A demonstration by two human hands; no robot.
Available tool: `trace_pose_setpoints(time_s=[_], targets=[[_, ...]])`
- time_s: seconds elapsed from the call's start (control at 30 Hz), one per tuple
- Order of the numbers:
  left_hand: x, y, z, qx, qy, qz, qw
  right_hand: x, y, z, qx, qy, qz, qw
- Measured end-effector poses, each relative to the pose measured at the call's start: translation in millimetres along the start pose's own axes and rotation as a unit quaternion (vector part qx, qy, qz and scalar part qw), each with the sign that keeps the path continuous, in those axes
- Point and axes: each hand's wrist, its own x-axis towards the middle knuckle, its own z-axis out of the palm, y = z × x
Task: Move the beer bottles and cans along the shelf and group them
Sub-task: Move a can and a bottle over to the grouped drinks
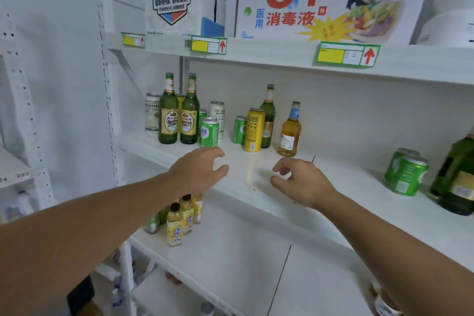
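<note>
Hands are both hovering over the shelf (259, 177) edge, nothing in either: left hand (198, 170) has fingers loosely spread just below a green can (209, 132), right hand (302, 182) relaxed and half curled, empty. I see two green bottles (178, 110) at the left, a yellow can (254, 129) and amber bottle (290, 130) mid-shelf, another green can (406, 172) far right.

Left hand (198, 169) and right hand (301, 182) both empty, fingers loosely curled, over shelf (256, 174) front edge; green can (209, 132) just beyond left hand.
</note>
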Motion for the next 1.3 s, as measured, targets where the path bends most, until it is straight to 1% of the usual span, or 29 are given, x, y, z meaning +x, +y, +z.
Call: trace_pose_setpoints(time_s=[0.13, 0.23, 0.3, 0.43, 0.53, 0.67, 0.83, 0.93, 1.1, 1.3], targets=[[4.8, -35.4, -4.8, -0.025, 0.004, 0.001, 1.000, 24.5, -34.6, 25.7, -0.003, -0.005, 0.006, 1.000], [12.7, -56.6, -3.9, -0.050, 0.002, 0.001, 0.999, 40.9, -49.4, 39.1, 0.002, -0.008, 0.014, 1.000], [23.2, -69.6, 0.4, -0.087, 0.007, -0.008, 0.996, 53.8, -51.4, 46.0, 0.018, -0.001, 0.023, 1.000], [48.9, -85.5, 10.1, -0.166, 0.037, -0.054, 0.984, 87.0, -43.5, 55.0, 0.087, 0.024, 0.058, 0.994], [69.8, -92.0, 19.5, -0.179, 0.069, -0.074, 0.979, 112.3, -34.4, 56.8, 0.159, 0.045, 0.086, 0.982], [105.9, -89.2, 23.5, -0.202, 0.106, -0.094, 0.969, 144.6, -17.9, 58.7, 0.234, 0.065, 0.087, 0.966], [154.8, -88.8, 37.0, -0.242, 0.113, -0.126, 0.956, 194.7, -0.8, 69.6, 0.293, 0.075, 0.104, 0.948], [177.4, -95.8, 52.9, -0.277, 0.123, -0.146, 0.942, 230.3, 8.0, 86.9, 0.304, 0.110, 0.100, 0.941], [189.8, -91.2, 68.2, -0.276, 0.153, -0.185, 0.931, 264.7, 8.1, 103.3, 0.308, 0.160, 0.122, 0.930], [191.3, -94.9, 72.3, -0.265, 0.160, -0.163, 0.937, 268.9, 11.8, 111.0, 0.253, 0.211, 0.117, 0.937]])
